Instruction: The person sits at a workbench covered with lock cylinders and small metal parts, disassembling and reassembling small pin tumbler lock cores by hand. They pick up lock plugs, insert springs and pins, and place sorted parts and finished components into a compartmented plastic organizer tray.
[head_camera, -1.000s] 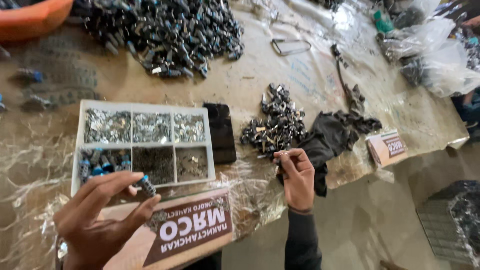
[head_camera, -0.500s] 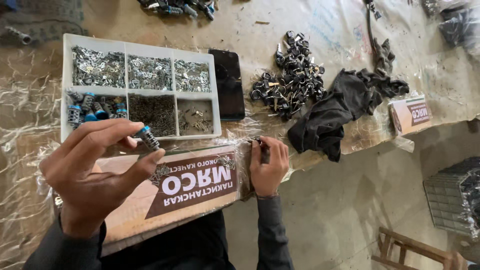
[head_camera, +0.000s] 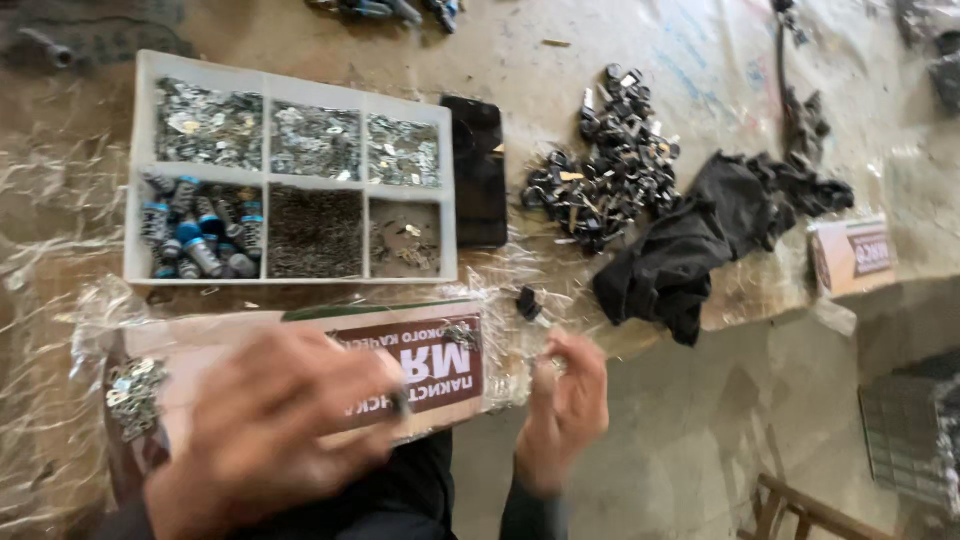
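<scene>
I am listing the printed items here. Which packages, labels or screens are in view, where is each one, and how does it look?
Cardboard box: near table edge, under the hands, wrapped in clear film; tan, flat, with a dark red label with white letters.
Small box: right table edge; tan with a dark red label.
Black flat device: right of the white parts tray; dark rectangular screen, off.

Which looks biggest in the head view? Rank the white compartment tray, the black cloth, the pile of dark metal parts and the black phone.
1. White compartment tray, clearly largest.
2. Black cloth.
3. Pile of dark metal parts, close to the cloth in spread, so that order is unsure.
4. Black phone, smallest.
</scene>
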